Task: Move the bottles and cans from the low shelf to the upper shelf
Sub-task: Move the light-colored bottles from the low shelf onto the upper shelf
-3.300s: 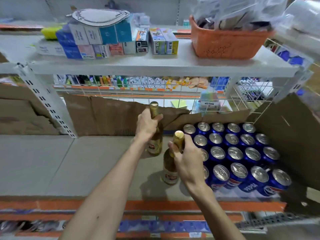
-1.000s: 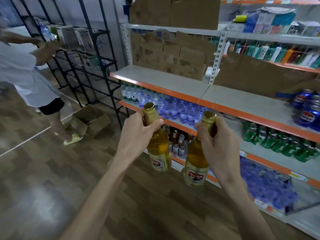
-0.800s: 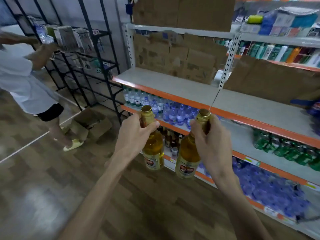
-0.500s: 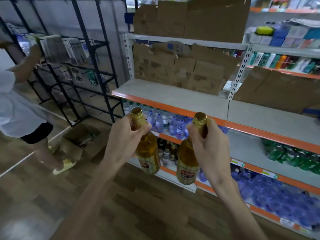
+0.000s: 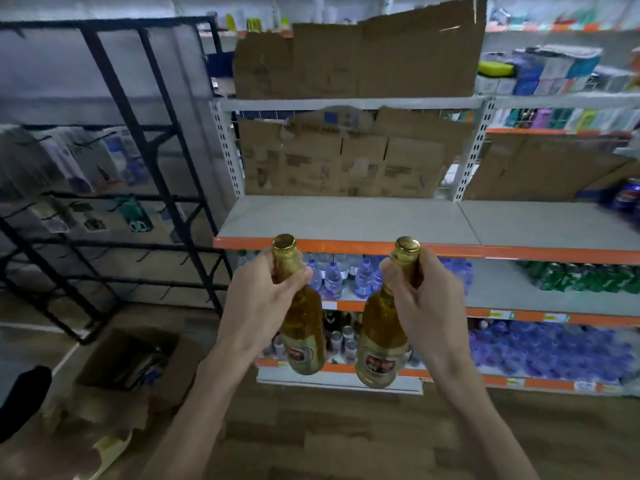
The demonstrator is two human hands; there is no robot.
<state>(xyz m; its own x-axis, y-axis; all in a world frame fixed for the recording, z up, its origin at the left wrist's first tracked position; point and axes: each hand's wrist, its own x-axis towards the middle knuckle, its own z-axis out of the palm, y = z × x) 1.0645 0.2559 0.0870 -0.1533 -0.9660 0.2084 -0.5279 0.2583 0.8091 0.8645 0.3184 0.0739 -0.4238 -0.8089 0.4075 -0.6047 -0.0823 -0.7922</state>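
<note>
Both my forearms reach forward and up, bare, roughly parallel. Left hand (image 5: 263, 299) curls round the neck of the left bottle (image 5: 306, 344), thumb across the front. Right hand (image 5: 424, 301) grips the right bottle (image 5: 379, 356) likewise, level with it.

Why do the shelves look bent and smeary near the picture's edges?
Head view: the wide-angle lens bends the black rack and tilts the white upright; blue cans at right blur; left bottle, right bottle, left hand, right hand look sharper.

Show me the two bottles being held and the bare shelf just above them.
left bottle (image 5: 303, 322): head view, on its amber body.
right bottle (image 5: 379, 366): head view, on its label.
shelf (image 5: 346, 216): head view, on its bare grey top.
</note>
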